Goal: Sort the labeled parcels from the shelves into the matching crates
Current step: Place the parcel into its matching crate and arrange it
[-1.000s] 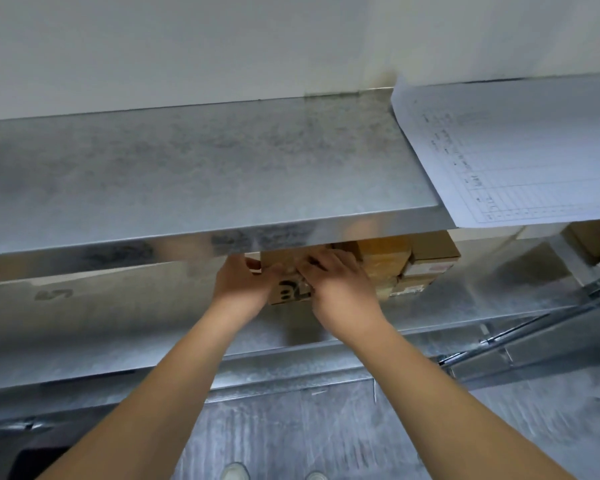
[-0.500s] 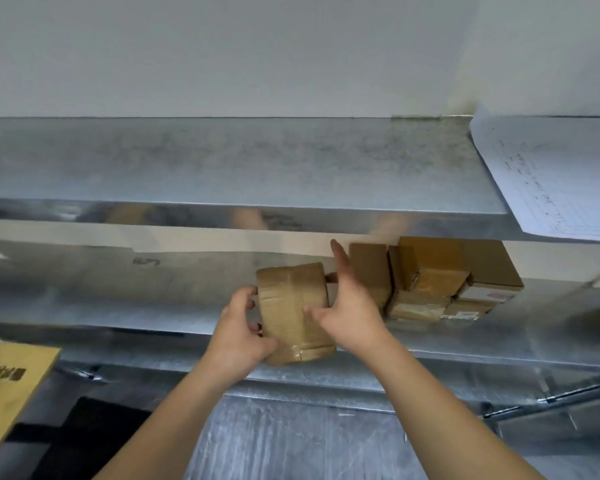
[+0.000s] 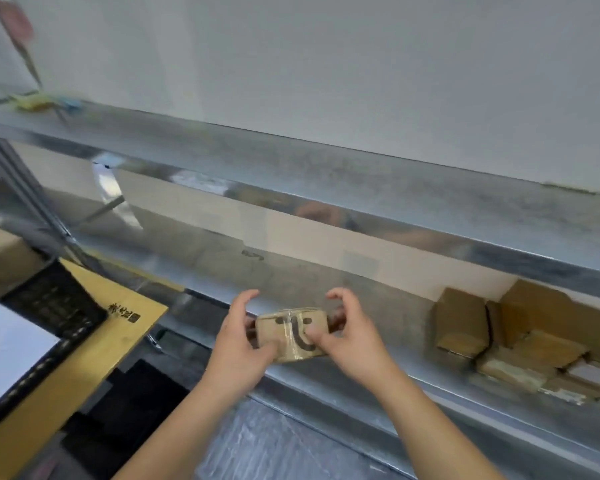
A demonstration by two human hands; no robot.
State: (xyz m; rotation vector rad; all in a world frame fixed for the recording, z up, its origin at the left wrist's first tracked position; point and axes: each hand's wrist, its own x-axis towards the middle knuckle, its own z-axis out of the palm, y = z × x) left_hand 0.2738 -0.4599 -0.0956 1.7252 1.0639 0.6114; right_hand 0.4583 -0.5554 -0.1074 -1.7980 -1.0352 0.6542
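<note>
We hold a small taped cardboard parcel in both hands, clear of the metal shelf and just in front of its front edge. Our left hand grips the parcel's left end, thumb on the near face and fingers curled round the far side, with the index finger lifted free. Our right hand pinches the right end, thumb pressed on the printed face, the upper fingers arched above the top edge. We judge this two-handed hold serves to turn the printed face towards us so the marking can be read; only a dark curved print shows through the glossy tape, and we cannot make out a label.

The other cardboard parcels sit stacked well to the right on the same shelf, against the back wall. At lower left a black crate holding a white sheet rests on a flat yellow-brown carton. That crate looks the nearest candidate for a drop, though whether it matches this parcel we cannot tell. The view is blurred at the left edge.
</note>
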